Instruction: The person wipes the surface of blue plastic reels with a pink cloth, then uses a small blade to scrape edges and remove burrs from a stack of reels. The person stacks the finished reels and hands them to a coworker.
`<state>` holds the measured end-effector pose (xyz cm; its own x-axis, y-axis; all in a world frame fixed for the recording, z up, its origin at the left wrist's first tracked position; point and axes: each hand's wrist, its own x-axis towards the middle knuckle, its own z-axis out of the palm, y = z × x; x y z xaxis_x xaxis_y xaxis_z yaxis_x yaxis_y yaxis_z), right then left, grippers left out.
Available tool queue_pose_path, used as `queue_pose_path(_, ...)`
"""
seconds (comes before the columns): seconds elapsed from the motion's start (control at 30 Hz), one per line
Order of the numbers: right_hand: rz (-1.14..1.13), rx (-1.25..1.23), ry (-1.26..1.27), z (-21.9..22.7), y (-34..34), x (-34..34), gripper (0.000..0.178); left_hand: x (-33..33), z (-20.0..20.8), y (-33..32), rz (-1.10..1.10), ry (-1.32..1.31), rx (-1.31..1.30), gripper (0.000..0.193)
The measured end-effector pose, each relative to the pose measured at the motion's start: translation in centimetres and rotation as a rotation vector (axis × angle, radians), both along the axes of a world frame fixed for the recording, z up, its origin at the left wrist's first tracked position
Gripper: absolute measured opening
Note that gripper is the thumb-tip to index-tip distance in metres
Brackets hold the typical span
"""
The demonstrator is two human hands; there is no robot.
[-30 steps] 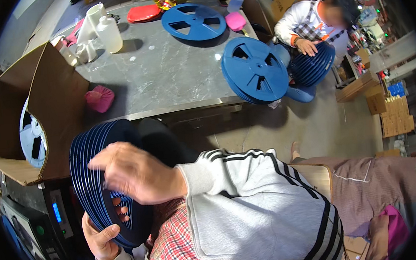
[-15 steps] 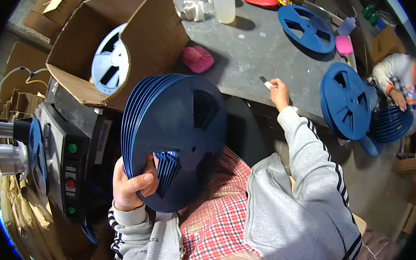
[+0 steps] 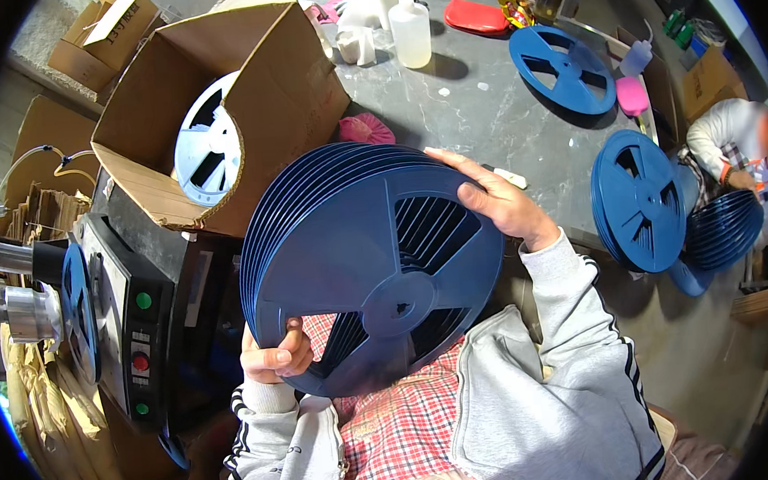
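Note:
A thick stack of blue plastic reels (image 3: 332, 271) is held tilted in front of my chest, its rims fanned slightly apart. My left hand (image 3: 278, 355) is closed on its lower left edge, fingers hooked through a cut-out. At the upper right rim, my right hand (image 3: 512, 205) has its thumb on the front face and its fingers stretched along the edge, gripping the stack. Just beyond that hand, a small white-handled blade (image 3: 512, 178) lies on the grey table (image 3: 474, 125).
An open cardboard box (image 3: 291, 94) holding a pale reel (image 3: 207, 146) stands left, beside a machine (image 3: 138, 322) with green and red buttons. A clear bottle (image 3: 411, 35) and blue reel (image 3: 562, 68) sit behind. More reels (image 3: 638, 202) and a co-worker (image 3: 729, 150) are at right.
The stack has swung rightward and turned its face more toward me. My right hand has put the blade down on the table and come to the stack's upper right rim.

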<state>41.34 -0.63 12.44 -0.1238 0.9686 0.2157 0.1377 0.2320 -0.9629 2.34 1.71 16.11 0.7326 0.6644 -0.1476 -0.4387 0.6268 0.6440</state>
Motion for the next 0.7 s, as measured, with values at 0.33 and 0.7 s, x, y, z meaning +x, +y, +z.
queue_pose_path(0.33, -0.486, -0.017, 0.05, -6.6, -0.6, -1.5, 0.041, -1.1, -0.7, 0.4, 0.04, 0.102, -0.016, 0.047)
queue_pose_path(0.7, -1.724, -0.287, -0.977, -16.4, -13.0, 9.3, 0.051, -5.4, -2.1, 1.0, 0.051, 0.243, 0.103, 0.054)
